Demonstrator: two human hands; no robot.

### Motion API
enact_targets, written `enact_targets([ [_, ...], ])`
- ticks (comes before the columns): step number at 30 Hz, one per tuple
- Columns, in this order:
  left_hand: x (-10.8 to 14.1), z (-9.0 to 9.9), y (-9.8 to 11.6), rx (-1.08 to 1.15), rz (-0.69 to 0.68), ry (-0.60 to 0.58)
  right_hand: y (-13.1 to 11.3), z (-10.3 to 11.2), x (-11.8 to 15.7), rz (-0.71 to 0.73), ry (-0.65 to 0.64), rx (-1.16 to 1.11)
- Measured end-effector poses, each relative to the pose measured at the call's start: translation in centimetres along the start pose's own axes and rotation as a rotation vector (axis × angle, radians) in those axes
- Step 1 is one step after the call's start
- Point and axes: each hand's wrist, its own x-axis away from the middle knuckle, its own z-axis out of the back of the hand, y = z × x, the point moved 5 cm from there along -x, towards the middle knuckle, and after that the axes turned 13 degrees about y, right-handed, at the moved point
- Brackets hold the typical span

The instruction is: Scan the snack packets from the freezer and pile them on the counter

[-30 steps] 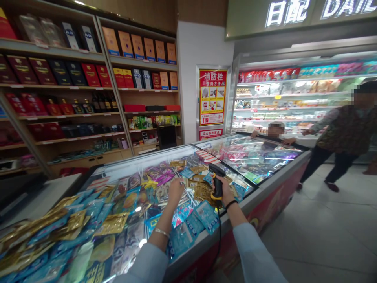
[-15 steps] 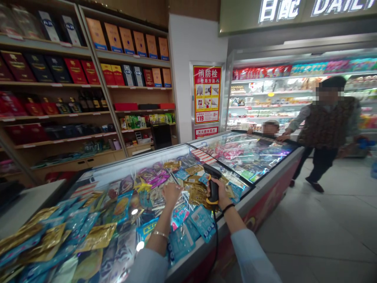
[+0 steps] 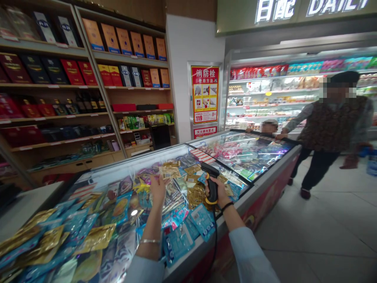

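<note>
My left hand point(image 3: 158, 189) is closed on the edge of a gold packet point(image 3: 171, 172), its light back with a barcode turned up, above the freezer's glass top. In my right hand point(image 3: 218, 190) is a black and yellow barcode scanner point(image 3: 212, 192), its head toward the left and a black cord hanging down. Under and beside the scanner lie more gold packets point(image 3: 196, 196). Blue packets point(image 3: 178, 243) rest near the freezer's front edge, between my forearms.
A chest freezer point(image 3: 266, 173) runs away to the right. More gold and blue packets point(image 3: 63, 232) are heaped at its left end. At its far end stand a person in a patterned vest point(image 3: 330, 125) and a second person, mostly hidden. Shelves of boxes point(image 3: 126, 74) line the left wall.
My left hand has risen a little and moved left, and now has a gold packet in it, barcode side up. My right hand keeps the scanner. The person in the vest has shifted.
</note>
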Motion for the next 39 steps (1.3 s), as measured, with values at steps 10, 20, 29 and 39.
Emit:
enact_targets([
  [10, -0.5, 0.4, 2.3, -0.166, -0.196, 0.121, 0.0, -1.6, 1.1, 0.001, -0.119, 0.120],
  [20, 1.1, -1.3, 4.3, -0.134, -0.184, 0.026, 0.2, -2.0, 1.6, -0.031, -0.169, 0.112],
  [29, 1.6, -0.8, 5.0, -0.203, -0.158, 0.067, 0.2, -1.9, 1.6, -0.031, -0.166, 0.122],
  [39, 2.1, -0.6, 5.4, -0.153, -0.140, 0.024, 0.2, -2.3, 2.3, -0.058, -0.222, 0.113],
])
